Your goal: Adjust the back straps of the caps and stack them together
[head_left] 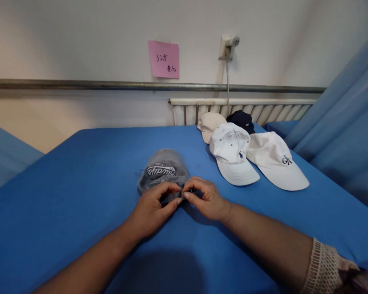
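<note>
A grey baseball cap with white lettering lies on the blue-covered table, its back strap turned toward me. My left hand pinches the cap's strap between thumb and fingers. Close against it, my right hand pinches the strap by its buckle, the fingertips of both hands nearly meeting. Fingers hide most of the buckle. The cap's brim cannot be made out.
To the right sit a white cap with a blue logo, another white cap, a beige cap and a dark navy cap. Behind the blue table are a radiator and a metal rail. A blue curtain hangs at right.
</note>
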`<control>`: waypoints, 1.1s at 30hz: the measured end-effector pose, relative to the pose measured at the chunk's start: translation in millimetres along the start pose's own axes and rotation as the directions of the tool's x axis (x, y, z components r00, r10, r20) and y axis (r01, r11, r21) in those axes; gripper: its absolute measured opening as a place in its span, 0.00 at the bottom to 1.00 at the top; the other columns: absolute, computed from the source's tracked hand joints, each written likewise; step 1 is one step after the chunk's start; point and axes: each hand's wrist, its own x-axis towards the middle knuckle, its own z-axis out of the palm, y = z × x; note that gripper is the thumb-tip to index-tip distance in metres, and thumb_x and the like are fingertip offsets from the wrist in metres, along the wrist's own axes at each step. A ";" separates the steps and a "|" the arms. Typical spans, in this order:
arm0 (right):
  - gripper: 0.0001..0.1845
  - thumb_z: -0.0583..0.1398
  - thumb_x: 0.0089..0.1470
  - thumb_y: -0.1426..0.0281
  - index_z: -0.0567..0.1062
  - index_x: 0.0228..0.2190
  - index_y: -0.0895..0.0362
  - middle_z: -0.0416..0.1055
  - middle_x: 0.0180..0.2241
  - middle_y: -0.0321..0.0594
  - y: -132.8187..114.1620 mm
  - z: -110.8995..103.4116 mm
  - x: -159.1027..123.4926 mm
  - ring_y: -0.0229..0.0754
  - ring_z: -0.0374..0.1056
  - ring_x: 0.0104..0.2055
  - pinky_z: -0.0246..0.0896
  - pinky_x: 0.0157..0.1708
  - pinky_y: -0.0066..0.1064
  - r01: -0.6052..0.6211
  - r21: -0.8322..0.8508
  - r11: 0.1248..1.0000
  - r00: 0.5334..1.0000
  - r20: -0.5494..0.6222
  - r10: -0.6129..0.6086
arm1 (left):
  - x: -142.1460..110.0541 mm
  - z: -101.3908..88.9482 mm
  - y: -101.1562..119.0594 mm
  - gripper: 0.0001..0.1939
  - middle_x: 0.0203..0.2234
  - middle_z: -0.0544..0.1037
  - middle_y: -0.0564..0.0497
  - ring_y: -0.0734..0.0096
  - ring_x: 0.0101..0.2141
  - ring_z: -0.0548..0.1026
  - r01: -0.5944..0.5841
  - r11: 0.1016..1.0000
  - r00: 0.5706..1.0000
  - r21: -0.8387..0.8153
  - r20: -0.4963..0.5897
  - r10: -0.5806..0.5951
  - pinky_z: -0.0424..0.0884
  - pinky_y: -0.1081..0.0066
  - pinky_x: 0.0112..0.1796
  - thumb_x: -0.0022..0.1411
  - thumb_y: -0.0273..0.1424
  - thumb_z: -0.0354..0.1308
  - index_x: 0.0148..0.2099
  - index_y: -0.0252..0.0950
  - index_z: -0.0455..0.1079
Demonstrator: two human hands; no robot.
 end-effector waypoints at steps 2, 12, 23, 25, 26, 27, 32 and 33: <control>0.03 0.60 0.59 0.71 0.73 0.37 0.55 0.72 0.35 0.38 -0.6 -0.4 0.1 0.40 0.70 0.38 0.65 0.41 0.33 0.015 -0.017 1.000 1.000 0.014 -0.015 | -0.1 -0.3 0.9 0.09 0.34 0.80 0.51 0.64 0.35 0.77 0.012 1.000 1.000 -0.002 -0.004 -0.012 0.71 0.66 0.38 0.59 0.34 0.61 0.43 0.39 0.74; 0.12 0.63 0.57 0.68 0.71 0.43 0.54 0.72 0.39 0.40 -5.1 -0.1 -1.0 0.41 0.69 0.40 0.65 0.42 0.34 0.021 -0.120 0.993 0.999 0.042 -0.016 | 0.5 -1.5 -3.8 0.09 0.34 0.79 0.51 0.65 0.36 0.76 0.065 0.988 0.998 -0.141 -0.016 -0.068 0.71 0.66 0.39 0.59 0.36 0.61 0.41 0.38 0.73; 0.03 0.61 0.56 0.73 0.72 0.34 0.54 0.70 0.32 0.36 -7.6 9.4 0.0 0.40 0.67 0.35 0.62 0.36 0.31 -0.070 -0.221 0.973 0.997 -0.035 0.064 | -0.5 2.7 4.3 0.05 0.27 0.76 0.53 0.69 0.29 0.73 0.058 0.995 0.989 0.076 -0.142 -0.047 0.69 0.69 0.33 0.56 0.31 0.58 0.35 0.38 0.72; 0.04 0.61 0.56 0.73 0.72 0.36 0.55 0.71 0.33 0.36 -7.3 8.2 0.7 0.40 0.67 0.35 0.62 0.36 0.31 -0.061 -0.220 0.973 0.998 -0.017 0.059 | -0.5 0.9 4.4 0.05 0.26 0.76 0.54 0.70 0.29 0.73 0.068 0.996 0.989 0.052 -0.138 -0.060 0.70 0.70 0.32 0.56 0.32 0.59 0.36 0.38 0.72; 0.05 0.62 0.56 0.72 0.72 0.37 0.55 0.71 0.34 0.37 -6.6 7.0 1.1 0.40 0.67 0.36 0.62 0.37 0.31 -0.045 -0.218 0.975 0.999 -0.001 0.046 | -0.6 0.0 4.2 0.06 0.26 0.76 0.54 0.70 0.28 0.73 0.078 0.997 0.988 0.023 -0.134 -0.074 0.70 0.71 0.31 0.56 0.33 0.59 0.37 0.38 0.72; 0.06 0.62 0.56 0.71 0.72 0.38 0.55 0.71 0.35 0.38 -5.8 5.7 1.5 0.40 0.68 0.37 0.63 0.38 0.32 -0.025 -0.215 0.976 0.999 0.013 0.029 | -0.9 -0.7 4.1 0.07 0.25 0.76 0.54 0.71 0.27 0.73 0.084 0.996 0.988 -0.006 -0.128 -0.084 0.70 0.71 0.30 0.57 0.34 0.59 0.37 0.37 0.72; 0.04 0.59 0.61 0.67 0.71 0.34 0.55 0.70 0.31 0.37 -5.9 2.9 2.3 0.39 0.66 0.34 0.62 0.36 0.31 0.070 -0.195 0.978 0.997 0.054 -0.061 | -3.6 -1.7 7.1 0.06 0.24 0.76 0.54 0.72 0.26 0.74 0.011 1.000 0.991 0.001 -0.134 -0.011 0.70 0.72 0.30 0.59 0.34 0.59 0.37 0.37 0.72; 0.05 0.58 0.61 0.67 0.70 0.33 0.55 0.70 0.30 0.37 -7.3 2.7 2.3 0.39 0.66 0.33 0.62 0.35 0.31 0.090 -0.202 0.975 0.995 0.053 -0.081 | -4.3 -2.5 8.2 0.06 0.24 0.76 0.54 0.72 0.26 0.74 -0.016 1.000 0.990 0.023 -0.141 0.019 0.70 0.72 0.30 0.59 0.34 0.58 0.36 0.37 0.73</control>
